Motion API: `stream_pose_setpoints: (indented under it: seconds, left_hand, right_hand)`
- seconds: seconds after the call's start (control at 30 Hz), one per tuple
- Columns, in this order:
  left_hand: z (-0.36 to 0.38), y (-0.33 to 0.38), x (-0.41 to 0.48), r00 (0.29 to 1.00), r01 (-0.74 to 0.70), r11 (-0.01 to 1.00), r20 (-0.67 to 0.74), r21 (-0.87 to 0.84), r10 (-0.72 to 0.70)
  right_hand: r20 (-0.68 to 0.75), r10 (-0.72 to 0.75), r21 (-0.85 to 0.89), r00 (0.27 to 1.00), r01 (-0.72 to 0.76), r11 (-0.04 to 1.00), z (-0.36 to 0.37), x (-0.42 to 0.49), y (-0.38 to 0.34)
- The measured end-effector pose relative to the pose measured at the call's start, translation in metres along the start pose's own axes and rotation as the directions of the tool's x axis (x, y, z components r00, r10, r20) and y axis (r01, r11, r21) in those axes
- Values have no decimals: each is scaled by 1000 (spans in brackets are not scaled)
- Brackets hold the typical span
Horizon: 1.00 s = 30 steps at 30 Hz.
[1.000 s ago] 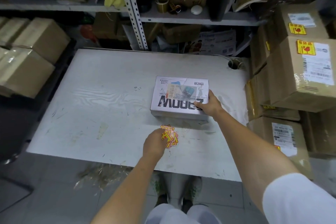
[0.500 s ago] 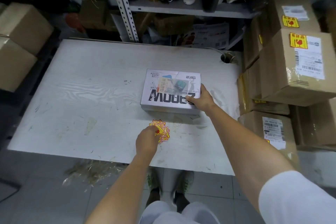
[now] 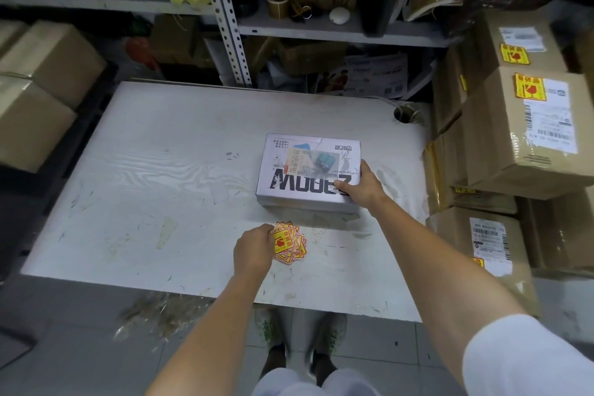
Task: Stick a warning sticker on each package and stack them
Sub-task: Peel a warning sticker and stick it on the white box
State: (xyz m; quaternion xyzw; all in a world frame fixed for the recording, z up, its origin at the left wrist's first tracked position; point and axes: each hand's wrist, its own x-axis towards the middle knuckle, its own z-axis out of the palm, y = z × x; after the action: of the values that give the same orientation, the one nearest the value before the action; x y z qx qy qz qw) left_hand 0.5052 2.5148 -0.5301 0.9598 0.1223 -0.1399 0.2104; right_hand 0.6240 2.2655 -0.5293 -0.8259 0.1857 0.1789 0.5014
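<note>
Our right hand [image 3: 363, 188] grips the grey printed carton [image 3: 305, 167]; our left hand [image 3: 252, 251] pinches the yellow-red sticker pile [image 3: 291, 246]. Brown taped boxes [image 3: 530, 145] flank the white table [image 3: 160, 190].

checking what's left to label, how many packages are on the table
1: the white box, right of the table's centre, held by the right hand. The brown boxes stand beside the table.

A package [image 3: 308, 170] lies on the surface [image 3: 144, 170], right of centre. Stickers [image 3: 291, 244] lie in a pile just before it. Cartons [image 3: 501, 145] are stacked to the right, boxes [image 3: 41, 83] to the left, and a shelf [image 3: 321, 30] stands behind.
</note>
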Motion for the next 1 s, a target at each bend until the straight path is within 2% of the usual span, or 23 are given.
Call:
stream_pose_setpoints:
  seconds: [0.17,0.27,0.37,0.47,0.57,0.73,0.87,1.0]
  left_hand:
    - [-17,-5,8,999,12,996,-38,-94,-16]
    - [-37,-1,11,998,-34,984,-49,-174,26]
    - [-65,7,22,991,-101,954,-115,-282,71]
    - [-95,16,42,980,-162,913,-173,-374,103]
    - [-118,27,66,971,-183,883,-222,-432,92]
    - [-128,65,94,978,-201,812,-163,-548,132]
    - [-123,102,96,994,-106,762,-78,-639,73]
    - [-115,126,98,997,-74,701,-36,-709,69]
  right_hand:
    - [-21,53,-87,998,-54,995,-2,-6,-11]
    - [-43,144,-221,989,-150,964,-1,-10,-17]
    - [-41,210,-256,977,-214,943,1,-16,-26]
    - [-93,183,-277,979,-202,939,-2,-32,-49]
    - [-196,59,-337,979,-123,933,-8,-40,-71]
    - [-161,-26,-199,987,-7,980,-5,-43,-103]
    - [-103,-52,-97,993,42,994,-3,-38,-112]
    - [-65,-57,41,996,59,997,-7,-28,-116]
